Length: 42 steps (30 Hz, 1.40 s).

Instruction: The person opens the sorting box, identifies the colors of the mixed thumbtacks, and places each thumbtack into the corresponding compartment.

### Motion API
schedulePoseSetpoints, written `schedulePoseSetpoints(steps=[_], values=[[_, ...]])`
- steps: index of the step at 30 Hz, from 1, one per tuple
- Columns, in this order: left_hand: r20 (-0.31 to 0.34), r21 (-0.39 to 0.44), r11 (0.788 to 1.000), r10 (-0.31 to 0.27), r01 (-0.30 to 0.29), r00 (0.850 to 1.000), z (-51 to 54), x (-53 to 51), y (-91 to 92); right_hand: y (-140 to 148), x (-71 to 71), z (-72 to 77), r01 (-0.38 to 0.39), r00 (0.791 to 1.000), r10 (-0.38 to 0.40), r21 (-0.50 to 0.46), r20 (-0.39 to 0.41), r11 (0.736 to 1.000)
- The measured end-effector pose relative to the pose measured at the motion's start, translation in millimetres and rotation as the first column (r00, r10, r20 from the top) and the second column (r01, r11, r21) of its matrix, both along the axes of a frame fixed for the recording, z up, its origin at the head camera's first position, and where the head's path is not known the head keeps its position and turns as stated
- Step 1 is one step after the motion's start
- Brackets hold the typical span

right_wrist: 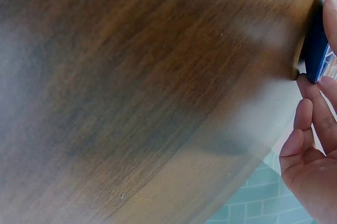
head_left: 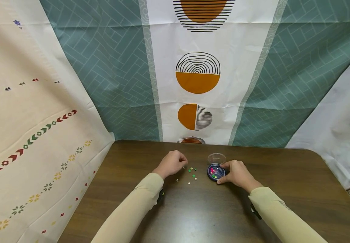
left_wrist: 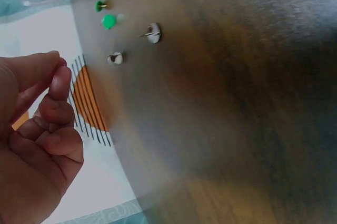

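My left hand [head_left: 172, 164] is low over the table, left of a scatter of thumbtacks. In the left wrist view its thumb and index fingertips [left_wrist: 59, 66] meet and the other fingers curl in. I see nothing between the tips, though a small tack could be hidden there. One pale thumbtack [head_left: 183, 167] shows right by them. Green thumbtacks [head_left: 194, 175] and metallic thumbtacks [head_left: 189, 183] lie to the right. My right hand [head_left: 237, 173] grips a round dark-blue case [head_left: 209, 174] by its rim. Its clear lid [head_left: 216, 158] stands up, with pink and green tacks inside.
The brown wooden table [head_left: 175, 216] runs up to a patterned cloth [head_left: 197, 81] hanging at its far edge. A cream embroidered cloth [head_left: 41, 162] borders the left side and a white cloth [head_left: 345, 135] the right. One metallic tack [head_left: 177, 180] lies near my left wrist.
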<state>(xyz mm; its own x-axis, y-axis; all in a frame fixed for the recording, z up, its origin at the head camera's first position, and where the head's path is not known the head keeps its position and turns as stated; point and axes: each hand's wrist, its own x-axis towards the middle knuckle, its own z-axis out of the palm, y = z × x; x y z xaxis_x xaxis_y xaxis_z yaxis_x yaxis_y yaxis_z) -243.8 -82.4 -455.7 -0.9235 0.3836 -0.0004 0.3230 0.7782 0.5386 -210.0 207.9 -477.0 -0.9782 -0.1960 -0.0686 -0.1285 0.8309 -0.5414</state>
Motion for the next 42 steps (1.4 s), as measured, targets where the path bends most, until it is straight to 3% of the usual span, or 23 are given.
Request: schedulePoseSetpoints(steps=[6, 17, 24, 42], values=[[-0.024, -0.097, 0.995, -0.025, 0.023, 0.999, -5.0, 3.8, 5.6, 0, 0.1, -0.6, 0.010, 1.000, -0.010, -0.002, 0.007, 1.000], [-0.004, -0.161, 0.986, -0.052, 0.051, 0.999, -6.8, 4.4, 12.7, 0, -0.7, -0.5, 0.016, 0.999, -0.016, 0.008, 0.031, 1.000], [0.035, -0.178, 0.982, -0.055, 0.061, 0.998, -8.0, 3.6, 14.3, 0, 0.0, -0.6, 0.017, 0.999, -0.017, 0.004, 0.034, 1.000], [0.056, -0.212, 0.974, -0.066, 0.077, 0.996, -10.1, 5.8, 21.1, 0, 1.0, -0.2, 0.027, 0.999, -0.027, -0.001, 0.037, 1.000]])
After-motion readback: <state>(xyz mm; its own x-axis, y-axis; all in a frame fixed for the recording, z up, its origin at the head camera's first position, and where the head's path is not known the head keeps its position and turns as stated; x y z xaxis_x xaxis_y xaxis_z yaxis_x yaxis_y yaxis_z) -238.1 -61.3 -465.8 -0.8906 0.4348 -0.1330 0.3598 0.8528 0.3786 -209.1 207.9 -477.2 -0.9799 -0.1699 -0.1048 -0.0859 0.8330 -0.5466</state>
